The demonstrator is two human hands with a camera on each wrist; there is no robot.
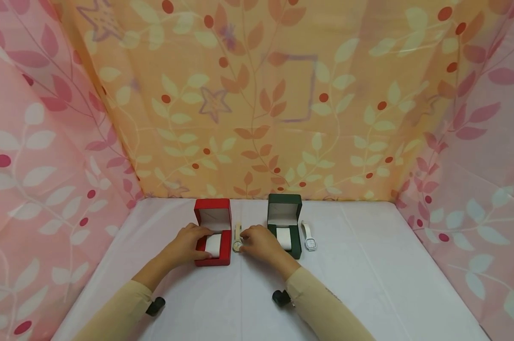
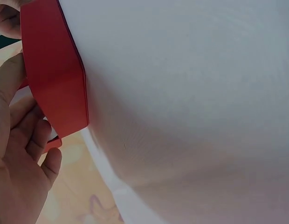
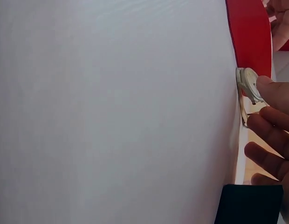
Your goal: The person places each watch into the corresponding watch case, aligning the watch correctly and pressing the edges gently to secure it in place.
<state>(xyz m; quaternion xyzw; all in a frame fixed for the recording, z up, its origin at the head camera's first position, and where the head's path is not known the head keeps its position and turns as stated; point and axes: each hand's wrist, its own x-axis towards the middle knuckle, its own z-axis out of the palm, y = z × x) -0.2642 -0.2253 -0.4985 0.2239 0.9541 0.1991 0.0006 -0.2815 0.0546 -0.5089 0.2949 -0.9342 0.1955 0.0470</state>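
Note:
My left hand (image 1: 188,244) is at the open red watch box (image 1: 226,251), thumb at the front and fingers at the back of its white cushion (image 1: 214,245), which it pinches. In the left wrist view the red wall hides part of those fingers. A watch with a cream strap (image 1: 237,246) lies just right of the red box. My right hand (image 1: 263,242) is beside this watch, its thumb at the dial and forefinger near the strap. In the right wrist view the fingers (image 3: 270,133) are loosely bent and spread, not closed round the watch.
An open dark green watch box (image 1: 296,241) with a white cushion (image 1: 284,238) stands right of the right hand. Beyond it lies a watch with a pale strap (image 1: 310,242). Everything rests on a white-covered table (image 1: 367,284), with patterned cloth (image 1: 257,118) behind and at both sides.

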